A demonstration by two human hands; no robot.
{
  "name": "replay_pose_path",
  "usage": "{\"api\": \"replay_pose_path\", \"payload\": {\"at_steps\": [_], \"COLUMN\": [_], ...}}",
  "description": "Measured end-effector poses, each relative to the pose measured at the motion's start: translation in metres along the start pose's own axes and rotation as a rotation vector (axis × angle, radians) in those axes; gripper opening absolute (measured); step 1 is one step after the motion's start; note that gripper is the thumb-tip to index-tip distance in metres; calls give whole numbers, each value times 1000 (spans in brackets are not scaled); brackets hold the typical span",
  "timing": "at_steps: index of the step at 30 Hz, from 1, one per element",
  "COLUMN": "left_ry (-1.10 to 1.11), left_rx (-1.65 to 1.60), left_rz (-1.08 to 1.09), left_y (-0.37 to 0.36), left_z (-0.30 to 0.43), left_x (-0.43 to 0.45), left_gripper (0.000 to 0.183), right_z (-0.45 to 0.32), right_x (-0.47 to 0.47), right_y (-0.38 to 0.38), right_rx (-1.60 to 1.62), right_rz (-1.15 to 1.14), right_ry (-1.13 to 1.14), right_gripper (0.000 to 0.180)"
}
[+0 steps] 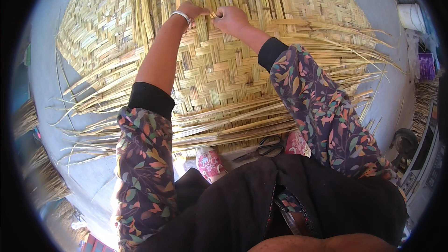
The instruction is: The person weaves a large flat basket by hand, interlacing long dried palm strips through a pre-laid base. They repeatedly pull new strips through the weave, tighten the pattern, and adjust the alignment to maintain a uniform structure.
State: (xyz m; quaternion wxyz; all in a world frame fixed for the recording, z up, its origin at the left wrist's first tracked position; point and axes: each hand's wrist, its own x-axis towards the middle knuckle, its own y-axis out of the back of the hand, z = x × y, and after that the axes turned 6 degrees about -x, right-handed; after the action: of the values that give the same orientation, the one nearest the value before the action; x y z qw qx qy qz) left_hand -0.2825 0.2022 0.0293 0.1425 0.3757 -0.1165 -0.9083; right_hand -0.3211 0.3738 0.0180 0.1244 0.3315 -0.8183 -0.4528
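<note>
My right hand (pixel 231 20) pinches a reed strip (pixel 213 15) between thumb and fingers above the weave. Close beside it, my left hand (pixel 190 11), with a metal bangle (pixel 182 15) at the wrist, rests among the lengthwise strips. Its thumb points toward the pinched strip, but its other fingers are mostly hidden, so its grip is unclear. Below both hands spreads a woven reed mat section (pixel 217 71). Loose crosswise strips (pixel 101 99) fan out past its left side, and more ends (pixel 336 47) stick out to the right. Long unwoven strips (pixel 147 10) run away toward the top.
Finished-looking woven matting (pixel 101 14) lies underneath on the grey floor (pixel 45 77). Scissors (pixel 267 147) with black handles lie between my feet, near a patterned shoe (pixel 209 162). A white bucket (pixel 411 17) stands at the right; reed bundles (pixel 45 182) lie at the left.
</note>
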Motion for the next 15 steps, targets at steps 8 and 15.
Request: {"api": "replay_pose_path", "payload": {"at_steps": [8, 15], "left_ry": [-13, -123], "left_rx": [-319, -624], "left_rz": [-30, -116], "left_y": [-5, -5], "left_z": [-23, -34], "left_x": [-2, -16], "left_gripper": [48, 47], "right_z": [-4, 4], "right_x": [6, 8], "right_y": [8, 7], "right_rx": [-28, -120], "right_rz": [-134, -241], "right_ry": [-143, 80], "right_gripper": [25, 25]}}
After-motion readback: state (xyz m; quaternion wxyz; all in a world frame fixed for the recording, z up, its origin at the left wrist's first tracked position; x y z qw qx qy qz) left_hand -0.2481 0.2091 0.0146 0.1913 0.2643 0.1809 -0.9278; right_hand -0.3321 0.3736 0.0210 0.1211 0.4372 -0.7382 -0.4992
